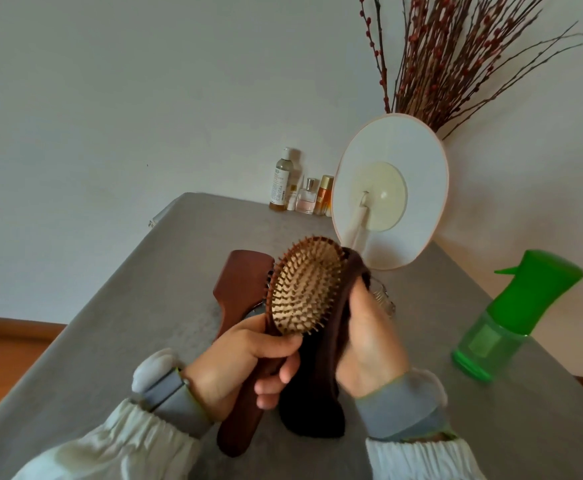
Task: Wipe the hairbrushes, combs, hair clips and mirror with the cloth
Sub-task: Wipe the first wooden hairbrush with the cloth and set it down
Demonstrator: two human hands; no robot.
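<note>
- Plain white wall (144, 81) fills the upper field, evenly lit by soft, diffuse light.
- Grey-covered table (127, 289) extends from 6 o'clock toward centre.
- Wooden floor (3, 355) shows at 9 o'clock, with a matching skirting strip.
- Dried red-budded branches (456, 57) rise at 1 o'clock.

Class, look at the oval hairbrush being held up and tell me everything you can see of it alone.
The oval hairbrush looks wooden: a reddish-brown frame and handle round a pale cushion set with many light pins tipped with small balls. It is held off the grey table, bristles facing the camera, head up and handle slanting down. The left hand grips the handle just below the head. The right hand presses a dark brown cloth against the head's right edge.
</note>
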